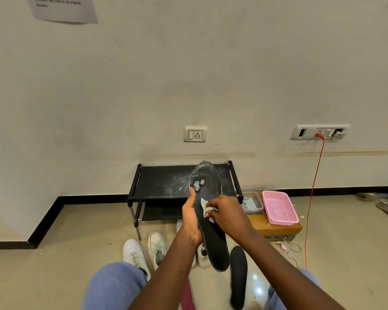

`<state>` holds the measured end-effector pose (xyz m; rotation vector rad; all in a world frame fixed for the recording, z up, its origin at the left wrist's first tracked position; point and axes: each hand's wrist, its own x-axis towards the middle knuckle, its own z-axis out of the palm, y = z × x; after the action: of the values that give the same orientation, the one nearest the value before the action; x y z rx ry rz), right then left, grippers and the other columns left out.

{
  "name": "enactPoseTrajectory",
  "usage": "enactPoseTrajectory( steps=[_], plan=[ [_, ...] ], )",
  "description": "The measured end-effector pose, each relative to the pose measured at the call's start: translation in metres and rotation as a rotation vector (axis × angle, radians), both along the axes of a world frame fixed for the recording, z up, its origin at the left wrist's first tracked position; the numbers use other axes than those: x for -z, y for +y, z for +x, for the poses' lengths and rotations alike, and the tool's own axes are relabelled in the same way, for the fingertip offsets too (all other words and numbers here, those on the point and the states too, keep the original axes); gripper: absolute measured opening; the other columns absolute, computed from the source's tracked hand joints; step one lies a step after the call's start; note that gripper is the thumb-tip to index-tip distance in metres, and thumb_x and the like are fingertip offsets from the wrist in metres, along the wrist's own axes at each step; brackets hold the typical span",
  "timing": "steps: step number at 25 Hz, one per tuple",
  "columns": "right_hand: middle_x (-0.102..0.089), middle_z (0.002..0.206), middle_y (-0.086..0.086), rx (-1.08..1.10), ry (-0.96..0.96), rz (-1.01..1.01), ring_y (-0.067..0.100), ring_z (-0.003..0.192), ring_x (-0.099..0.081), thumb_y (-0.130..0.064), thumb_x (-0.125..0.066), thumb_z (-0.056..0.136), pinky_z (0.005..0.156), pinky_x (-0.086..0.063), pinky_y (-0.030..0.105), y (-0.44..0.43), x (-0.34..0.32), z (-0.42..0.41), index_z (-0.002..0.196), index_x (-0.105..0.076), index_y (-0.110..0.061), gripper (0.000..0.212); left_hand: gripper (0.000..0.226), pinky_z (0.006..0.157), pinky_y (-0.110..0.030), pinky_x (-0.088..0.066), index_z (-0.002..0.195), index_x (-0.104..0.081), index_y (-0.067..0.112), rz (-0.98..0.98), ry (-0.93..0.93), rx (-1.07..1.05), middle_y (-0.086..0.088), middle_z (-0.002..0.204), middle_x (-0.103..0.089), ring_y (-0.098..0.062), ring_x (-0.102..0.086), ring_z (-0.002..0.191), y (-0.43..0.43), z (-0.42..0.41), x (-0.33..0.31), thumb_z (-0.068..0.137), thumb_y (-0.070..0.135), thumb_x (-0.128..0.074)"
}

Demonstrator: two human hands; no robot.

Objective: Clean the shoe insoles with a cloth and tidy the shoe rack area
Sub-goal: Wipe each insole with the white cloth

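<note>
insole (214, 242): held toe-up before rack (164, 180), left hand (192, 218) fingers clamped on its left edge. cloth (204, 206): pinched by right hand (227, 214) fingers, pressed on insole's middle. second insole (238, 274): floor, beside white shoes (134, 253).

- Light: soft, even indoor light from overhead, moderately bright, with a warm grey cast across the wall (188, 74).
- Shadows: faint and diffuse. The deepest lie under the shoe rack (161, 180) and along its lower shelf.
- Glare: two small white spots on the glossy floor (54, 253), low and right of centre.
- Distortion: wide-angle bowing. The black skirting (94, 198) bends and the socket plate (320, 132) tilts towards the right edge.
- Focus: the centre is fairly crisp, and pale worn patches on the black insole (211, 231) are readable.
- Blur: slight smear where the right hand (226, 213) holds the cloth (203, 203). The print on the paper notice (63, 10) is soft, and the far right edge is smudged.
</note>
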<state>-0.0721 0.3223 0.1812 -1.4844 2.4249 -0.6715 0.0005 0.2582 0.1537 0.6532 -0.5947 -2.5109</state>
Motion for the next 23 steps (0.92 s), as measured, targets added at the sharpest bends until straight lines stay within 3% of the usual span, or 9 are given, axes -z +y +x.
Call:
enactPoseTrajectory(
  steps=[4,11,18,23],
  plan=[
    [-0.068,0.106,0.01,0.079,0.028,-0.019,0.018,0.095,-0.064,-0.017,-0.061,0.088,0.083,-0.049,0.025,-0.007,0.005,-0.014,0.109,-0.067,-0.008,0.023,0.07,0.071,-0.034,-0.057,0.082,-0.078,0.008,-0.011,-0.05,-0.001,-0.015,0.088,-0.072,-0.025,-0.071,0.075,0.004,-0.001,0.0,0.094,0.058,-0.03],
    [-0.066,0.1,0.012,0.162,0.14,-0.05,0.02,0.091,-0.062,-0.015,-0.055,0.092,0.068,-0.037,0.02,-0.02,-0.003,-0.035,0.102,-0.068,-0.005,0.02,0.068,0.058,-0.03,-0.059,0.075,-0.079,0.013,-0.064,-0.082,-0.02,-0.013,0.08,-0.073,-0.022,-0.071,0.067,0.01,-0.002,-0.002,0.097,0.053,-0.028],
    [-0.065,0.101,0.01,0.039,0.118,-0.054,0.019,0.089,-0.062,-0.009,-0.058,0.088,0.077,-0.047,0.025,0.0,0.015,-0.006,0.107,-0.068,-0.008,0.022,0.071,0.064,-0.03,-0.054,0.084,-0.079,0.01,-0.013,-0.067,-0.053,-0.014,0.088,-0.07,-0.023,-0.065,0.072,0.003,0.002,0.004,0.091,0.063,-0.031],
    [-0.063,0.105,0.007,0.051,0.11,0.022,0.019,0.093,-0.06,-0.012,-0.055,0.089,0.081,-0.05,0.028,0.012,0.019,0.006,0.109,-0.065,-0.01,0.023,0.077,0.042,-0.019,-0.044,0.1,-0.068,0.003,0.032,-0.088,-0.024,-0.012,0.069,-0.065,-0.016,-0.052,0.044,0.004,0.003,0.007,0.086,0.07,-0.032]
  ],
)
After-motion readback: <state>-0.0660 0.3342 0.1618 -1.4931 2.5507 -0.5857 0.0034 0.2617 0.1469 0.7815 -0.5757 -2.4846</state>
